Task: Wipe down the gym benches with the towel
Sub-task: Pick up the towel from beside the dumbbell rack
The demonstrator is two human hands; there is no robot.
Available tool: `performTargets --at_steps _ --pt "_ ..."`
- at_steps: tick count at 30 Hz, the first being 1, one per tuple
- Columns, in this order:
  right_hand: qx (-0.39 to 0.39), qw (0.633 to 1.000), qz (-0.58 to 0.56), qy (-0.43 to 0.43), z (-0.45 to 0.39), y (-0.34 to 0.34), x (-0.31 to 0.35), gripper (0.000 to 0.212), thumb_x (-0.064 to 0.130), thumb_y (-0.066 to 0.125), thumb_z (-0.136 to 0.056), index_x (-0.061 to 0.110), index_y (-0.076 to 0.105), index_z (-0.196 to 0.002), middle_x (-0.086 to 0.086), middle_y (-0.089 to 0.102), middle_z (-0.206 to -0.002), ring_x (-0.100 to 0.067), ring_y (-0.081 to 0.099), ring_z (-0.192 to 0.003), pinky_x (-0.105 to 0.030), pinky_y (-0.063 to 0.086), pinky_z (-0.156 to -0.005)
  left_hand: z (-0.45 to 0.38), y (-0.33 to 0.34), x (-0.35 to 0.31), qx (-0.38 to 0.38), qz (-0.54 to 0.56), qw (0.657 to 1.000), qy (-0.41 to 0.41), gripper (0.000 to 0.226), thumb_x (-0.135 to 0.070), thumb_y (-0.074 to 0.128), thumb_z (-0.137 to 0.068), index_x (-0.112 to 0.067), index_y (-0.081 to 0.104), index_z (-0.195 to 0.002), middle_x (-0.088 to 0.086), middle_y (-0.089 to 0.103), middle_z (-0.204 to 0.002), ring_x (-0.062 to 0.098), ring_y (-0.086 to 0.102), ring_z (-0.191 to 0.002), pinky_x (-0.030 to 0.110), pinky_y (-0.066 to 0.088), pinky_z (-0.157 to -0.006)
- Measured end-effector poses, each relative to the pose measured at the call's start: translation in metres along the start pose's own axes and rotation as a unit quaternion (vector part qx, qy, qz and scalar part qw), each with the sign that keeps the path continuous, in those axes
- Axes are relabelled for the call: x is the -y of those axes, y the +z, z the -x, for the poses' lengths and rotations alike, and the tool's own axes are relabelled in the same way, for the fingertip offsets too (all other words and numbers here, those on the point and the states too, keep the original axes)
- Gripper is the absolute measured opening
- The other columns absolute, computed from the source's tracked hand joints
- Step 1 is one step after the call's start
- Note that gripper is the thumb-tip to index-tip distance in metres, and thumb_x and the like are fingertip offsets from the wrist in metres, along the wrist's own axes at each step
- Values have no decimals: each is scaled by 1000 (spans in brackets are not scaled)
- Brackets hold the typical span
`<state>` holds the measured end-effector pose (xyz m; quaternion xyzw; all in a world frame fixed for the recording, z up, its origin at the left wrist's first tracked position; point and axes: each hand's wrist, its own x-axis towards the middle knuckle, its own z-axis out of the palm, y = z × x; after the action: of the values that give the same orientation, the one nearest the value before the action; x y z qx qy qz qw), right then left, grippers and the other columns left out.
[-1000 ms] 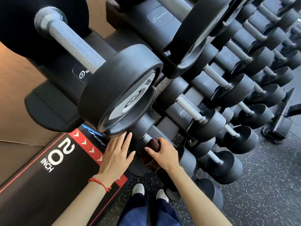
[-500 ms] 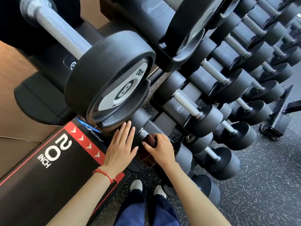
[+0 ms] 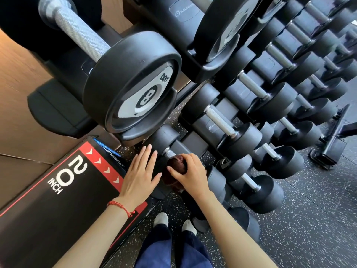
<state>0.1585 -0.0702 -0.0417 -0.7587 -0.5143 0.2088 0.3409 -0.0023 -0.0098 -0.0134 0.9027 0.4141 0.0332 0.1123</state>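
Right hand (image 3: 190, 173) curls around a bunched dark maroon towel (image 3: 176, 164), pressing it on the steel handle of a black rubber dumbbell (image 3: 214, 180) low in the rack. Left hand (image 3: 140, 174) lies flat, fingers straight, across the corner of the black-and-red padded box (image 3: 58, 190) marked "20 INCH", touching the dumbbell's near head.

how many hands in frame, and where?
2. The left hand rests flat, fingers straight, on the black dumbbell head beside the 20 INCH box. The right hand grips the dark red towel on that dumbbell's handle.
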Motion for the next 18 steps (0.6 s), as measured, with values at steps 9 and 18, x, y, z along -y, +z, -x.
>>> performTargets --at_steps 9,18 --pt "-38 997 -19 -59 33 -28 9 45 29 83 -70 2 64 -101 -10 63 -95 -27 60 -90 -36 49 -82 32 -7 -20 -14 -2 1000 -5 68 -18 73 -78 5 42 -133 26 38 -141 38 35 -131 51 37 -102" --pt "-90 993 -20 -73 78 -60 20 43 26 84 -70 1 65 -100 -10 63 -95 -23 58 -91 -25 42 -85 59 -20 -43 -36 3 999 28 67 -20 71 -80 3 41 -135 23 38 -142 35 33 -132 47 30 -105"
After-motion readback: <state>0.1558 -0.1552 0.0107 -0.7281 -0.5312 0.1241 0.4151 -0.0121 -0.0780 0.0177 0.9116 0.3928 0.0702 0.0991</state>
